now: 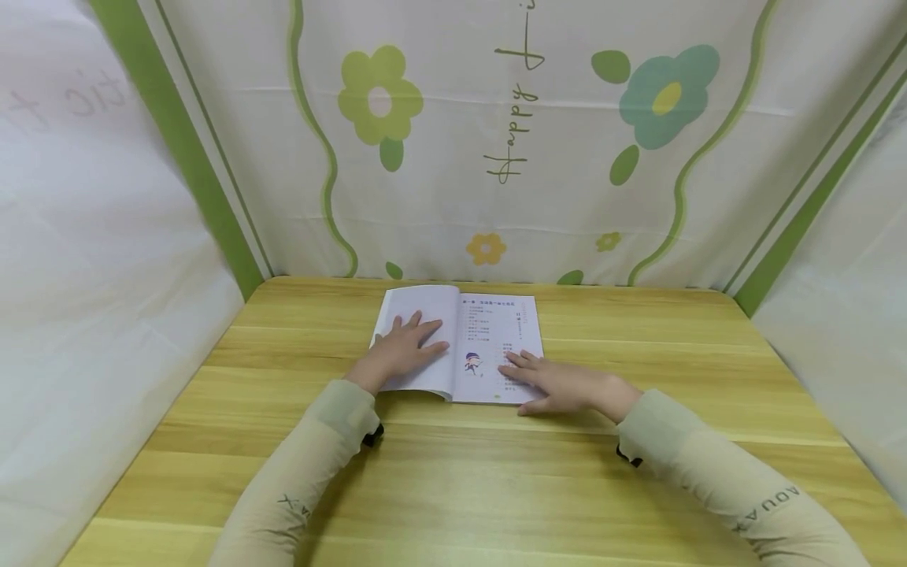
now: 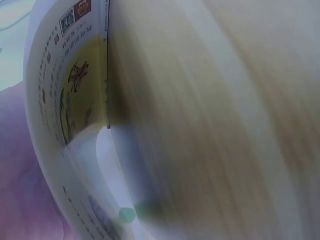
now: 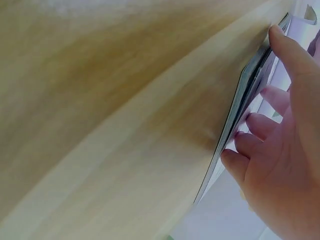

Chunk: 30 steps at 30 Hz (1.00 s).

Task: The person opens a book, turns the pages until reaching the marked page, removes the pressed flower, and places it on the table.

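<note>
An open paperback book [image 1: 489, 335] lies near the far edge of the wooden table, its right page printed with lines of text and a small cartoon figure. Spread over the blank left page is my left hand [image 1: 404, 350], fingers apart and palm down. My right hand [image 1: 560, 383] rests on the lower right page, with its thumb by the book's near edge. In the left wrist view the curved underside of a leaf [image 2: 50, 95] shows a colour picture and a QR code. The right wrist view has the right-hand fingers [image 3: 260, 125] along the book's side edge [image 3: 235, 107].
The wooden table [image 1: 468, 488] extends around the book on all sides. White cloth with flowers and green bands [image 1: 439, 157] hangs behind the table and at both sides. Dark wrist straps [image 1: 372, 435] show under the sleeves.
</note>
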Motion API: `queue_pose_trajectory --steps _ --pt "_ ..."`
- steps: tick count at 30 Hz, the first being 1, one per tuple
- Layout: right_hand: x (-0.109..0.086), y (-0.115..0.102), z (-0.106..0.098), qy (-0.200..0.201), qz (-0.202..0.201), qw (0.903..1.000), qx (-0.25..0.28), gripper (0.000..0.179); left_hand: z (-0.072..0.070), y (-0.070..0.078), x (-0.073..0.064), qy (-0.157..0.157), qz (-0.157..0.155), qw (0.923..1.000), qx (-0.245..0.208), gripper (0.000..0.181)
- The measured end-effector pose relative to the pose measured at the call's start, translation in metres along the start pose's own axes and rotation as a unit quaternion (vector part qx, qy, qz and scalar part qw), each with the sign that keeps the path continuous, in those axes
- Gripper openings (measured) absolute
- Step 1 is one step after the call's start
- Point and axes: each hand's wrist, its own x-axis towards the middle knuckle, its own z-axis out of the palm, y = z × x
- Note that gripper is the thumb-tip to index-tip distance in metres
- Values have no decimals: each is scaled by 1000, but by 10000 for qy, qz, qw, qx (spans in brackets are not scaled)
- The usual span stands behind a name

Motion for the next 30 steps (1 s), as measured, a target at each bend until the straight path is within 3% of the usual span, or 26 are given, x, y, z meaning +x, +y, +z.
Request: queue_pose_trajectory --steps 15,21,30 --pt "-4 3 -13 -156 81 9990 411 67 -1 -7 0 -476 -129 9985 -250 78" --pt "-5 8 -19 -54 -103 9992 393 59 -2 -7 0 -536 -115 9980 -301 78" --pt "-7 22 -23 174 -29 9990 417 44 -3 -7 -1 -561 -107 9977 -371 78"
